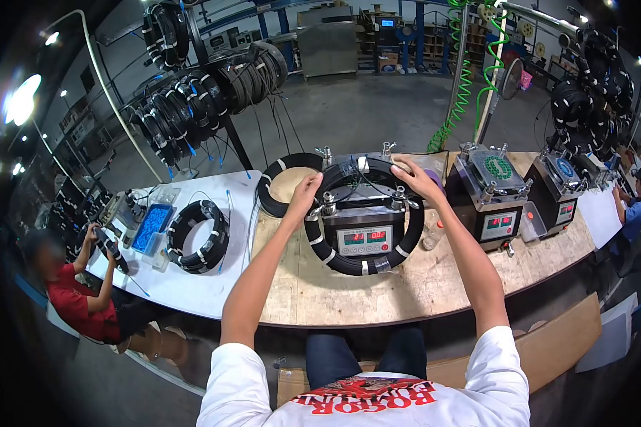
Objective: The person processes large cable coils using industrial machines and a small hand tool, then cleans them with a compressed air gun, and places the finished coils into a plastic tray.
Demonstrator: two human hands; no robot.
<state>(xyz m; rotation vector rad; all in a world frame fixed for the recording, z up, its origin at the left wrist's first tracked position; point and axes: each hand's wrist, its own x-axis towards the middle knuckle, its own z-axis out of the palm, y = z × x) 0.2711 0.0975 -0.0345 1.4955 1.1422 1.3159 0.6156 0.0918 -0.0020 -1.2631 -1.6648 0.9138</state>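
Note:
A black cable coil (412,231), bound with pale tape bands, is held upright in front of a polishing-type machine with red digits on its panel (365,240). My left hand (305,196) is closed on the coil's upper left side. My right hand (418,181) grips its upper right side. Thin cable ends and a small white tag (363,165) show at the top of the ring. Metal clamp posts (328,205) of the machine stand within the ring's outline. Beside my left hand, another black coil (267,191) lies around a round tan disc (290,185).
Two similar machines (498,222) (566,211) stand to the right. On the left lie a taped cable coil (217,245) and a blue tray (153,226). A person in red (85,302) works at far left, another in blue (634,217) at far right. Green coiled hoses (457,107) hang behind.

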